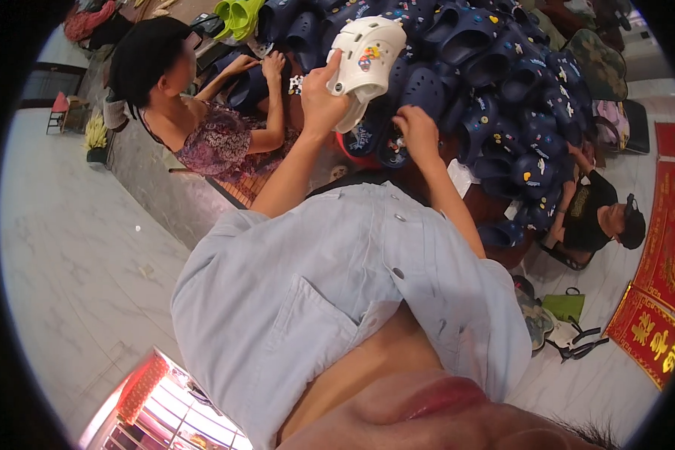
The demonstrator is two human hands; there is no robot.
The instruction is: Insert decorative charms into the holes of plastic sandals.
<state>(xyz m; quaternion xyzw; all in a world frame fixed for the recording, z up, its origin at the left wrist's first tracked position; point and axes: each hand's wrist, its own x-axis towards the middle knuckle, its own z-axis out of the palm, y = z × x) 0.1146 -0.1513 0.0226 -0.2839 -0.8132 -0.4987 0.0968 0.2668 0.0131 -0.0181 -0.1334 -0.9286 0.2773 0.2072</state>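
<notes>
My left hand (322,103) is closed around the heel end of a white clog (356,64), raised above the table. Colourful charms sit on the clog's holed upper, and its strap hangs at the heel. Just to the right, my right hand (418,131) has its fingers curled in over a navy clog with charms (392,146). Whether a small piece is between those fingertips I cannot make out. A plain navy clog with holes (421,88) lies just beyond the right hand. Part of a red object (350,152) shows below the white clog.
Many navy clogs (495,64) with charms cover the table. Lime green clogs (238,16) lie at the far left. A person (210,139) at left handles a navy clog; another person (596,214) sits at right. A white plastic bag (463,178) lies near my right forearm.
</notes>
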